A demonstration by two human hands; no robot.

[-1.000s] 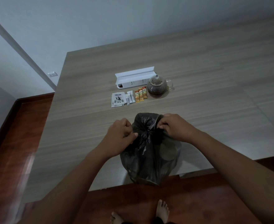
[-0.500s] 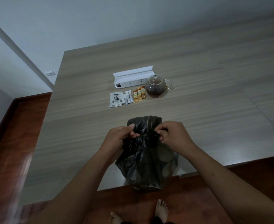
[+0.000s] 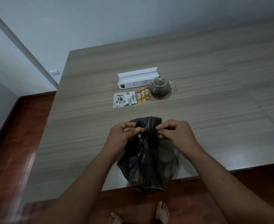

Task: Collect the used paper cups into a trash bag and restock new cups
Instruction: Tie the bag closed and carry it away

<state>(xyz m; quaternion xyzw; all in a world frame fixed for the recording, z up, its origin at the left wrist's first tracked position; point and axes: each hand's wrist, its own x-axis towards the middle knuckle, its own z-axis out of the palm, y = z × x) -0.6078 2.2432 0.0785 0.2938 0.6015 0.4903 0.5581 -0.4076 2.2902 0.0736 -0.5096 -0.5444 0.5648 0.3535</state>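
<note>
A black trash bag [image 3: 146, 164] hangs in front of me over the near edge of the wooden table [image 3: 214, 110]. Its neck is gathered and twisted between my hands. My left hand [image 3: 125, 136] pinches the left side of the neck, and my right hand [image 3: 175, 135] pinches the right side. Round shapes, like cups, show faintly through the plastic. No loose paper cups are in sight on the table.
Farther back on the table lie a white power strip box [image 3: 137, 77], a glass teapot [image 3: 160, 88] with dark tea, a tea packet [image 3: 120, 101], white sachets [image 3: 131, 99] and orange sachets [image 3: 143, 95]. My bare feet [image 3: 161, 212] stand on the red-brown floor.
My hands have drawn closer together on the bag's neck, which is now twisted tighter. The bag hangs a little lower and nearer the table's edge.
</note>
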